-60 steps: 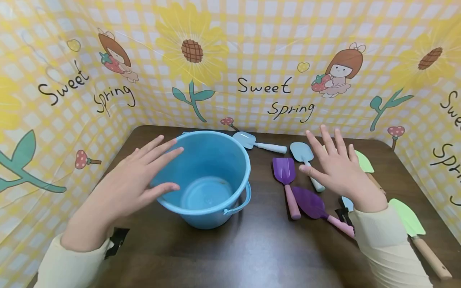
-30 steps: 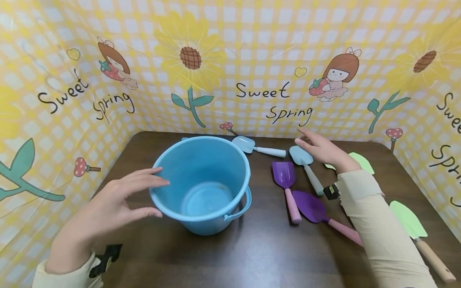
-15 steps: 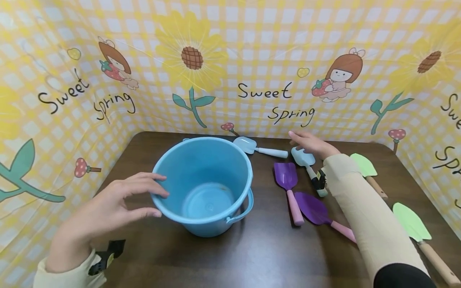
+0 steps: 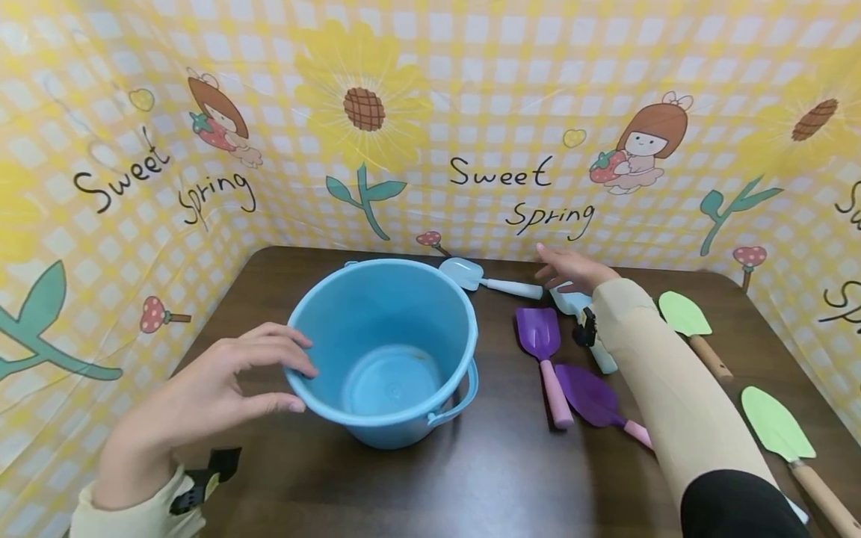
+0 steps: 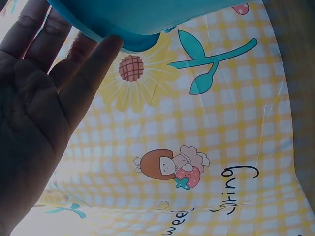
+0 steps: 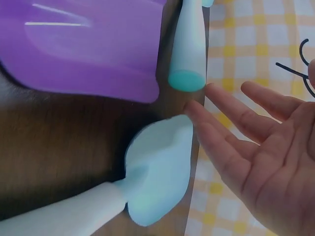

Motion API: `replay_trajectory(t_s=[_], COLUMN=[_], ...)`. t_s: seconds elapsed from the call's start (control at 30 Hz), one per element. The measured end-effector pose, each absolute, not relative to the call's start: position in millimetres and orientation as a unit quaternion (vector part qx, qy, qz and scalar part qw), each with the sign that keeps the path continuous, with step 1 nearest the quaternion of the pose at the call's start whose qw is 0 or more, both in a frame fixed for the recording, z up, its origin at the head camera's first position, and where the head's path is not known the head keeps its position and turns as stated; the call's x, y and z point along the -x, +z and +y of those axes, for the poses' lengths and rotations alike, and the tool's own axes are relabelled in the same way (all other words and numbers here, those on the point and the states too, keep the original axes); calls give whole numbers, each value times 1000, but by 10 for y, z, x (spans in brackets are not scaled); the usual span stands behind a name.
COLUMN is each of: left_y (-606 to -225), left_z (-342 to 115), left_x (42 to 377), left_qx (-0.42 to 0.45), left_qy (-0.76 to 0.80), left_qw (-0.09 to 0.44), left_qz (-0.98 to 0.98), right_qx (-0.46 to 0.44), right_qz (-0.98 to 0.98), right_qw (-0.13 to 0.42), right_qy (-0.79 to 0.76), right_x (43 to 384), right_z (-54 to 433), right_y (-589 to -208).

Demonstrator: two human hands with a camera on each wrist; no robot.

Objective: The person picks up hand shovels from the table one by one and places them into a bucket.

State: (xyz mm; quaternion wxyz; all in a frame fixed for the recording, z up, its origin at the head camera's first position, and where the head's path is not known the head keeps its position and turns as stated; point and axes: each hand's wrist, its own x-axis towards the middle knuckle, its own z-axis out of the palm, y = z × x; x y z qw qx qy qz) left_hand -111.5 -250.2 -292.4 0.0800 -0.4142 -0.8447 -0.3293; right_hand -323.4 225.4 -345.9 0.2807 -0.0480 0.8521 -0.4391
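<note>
- Screened at the back and both sides by a flower-printed, yellow-checked cloth, lightly creased.
- Spread beneath with a dark table, smooth and faintly shiny; likely to let light plastic slide.
- Left of centre, see the blue bucket, upright with its bottom bare. Judged plastic, light and fairly stiff, hardly fragile, apt to skid or tip if pushed high up; best held by the rim or lifted by the bail at the near right.
- Held loosely at its left rim by the left hand, with fingers over the edge and thumb outside; cannot tell how firmly.
- Near the back edge, note the right hand, relaxed, fingers spread, gripping nothing, well apart from the left; close to a pale blue trowel and a white-handled scoop. Cannot tell whether touching either.
- Expect both tools light, stiff, slightly slick; best taken round the handle.
- Scattered nearer: a purple scoop beside a purple trowel; farther right, a back green trowel and a front green trowel.
</note>
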Motion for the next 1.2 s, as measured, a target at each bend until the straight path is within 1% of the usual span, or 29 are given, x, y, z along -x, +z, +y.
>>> replay_trajectory(t_s=[0.3,0.73,0.87,1.2], left_y=[-2951,-3000,-3019,-3040], left_z=[-2470,-2488,-2498,-2501], left_x=[1134,1126,1129,1124], left_qx=[432,427,415,410], left_qy=[-339,-365,-370,-373], left_qw=[74,65,54,48], left_qz=[-833,-825,-829,-831], right_qx=[37,9,11,29], right_qz=[861,850,855,881], right_qw=[297,328,330,326], right_qy=[-411,-413,-399,-341], right_x=[3310,3400,3418,3425], right_z=[2141,2081,2042,1966], right_y=[-3467,-3568,-3605,-3682])
